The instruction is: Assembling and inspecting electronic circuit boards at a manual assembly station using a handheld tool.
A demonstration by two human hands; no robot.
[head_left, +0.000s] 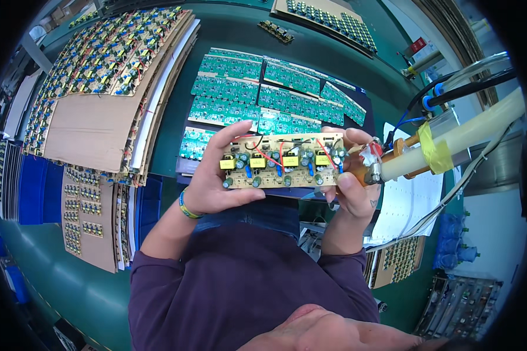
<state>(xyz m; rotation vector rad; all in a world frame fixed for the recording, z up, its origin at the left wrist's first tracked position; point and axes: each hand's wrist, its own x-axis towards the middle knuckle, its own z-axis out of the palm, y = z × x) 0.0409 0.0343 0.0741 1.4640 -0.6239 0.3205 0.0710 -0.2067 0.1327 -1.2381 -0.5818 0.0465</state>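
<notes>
Green worktop point(231, 35), cardboard stack point(93, 123), possibly blue bottles point(449, 243), left grip point(209, 184) and right grip point(356, 200) pinching circuit board point(275, 167)

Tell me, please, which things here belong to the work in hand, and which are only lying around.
In the work:
circuit board, held by left hand and right hand
probably the green boards laid out behind it

Apparently just lying about:
white paper at right
lone board at the table's back
</notes>
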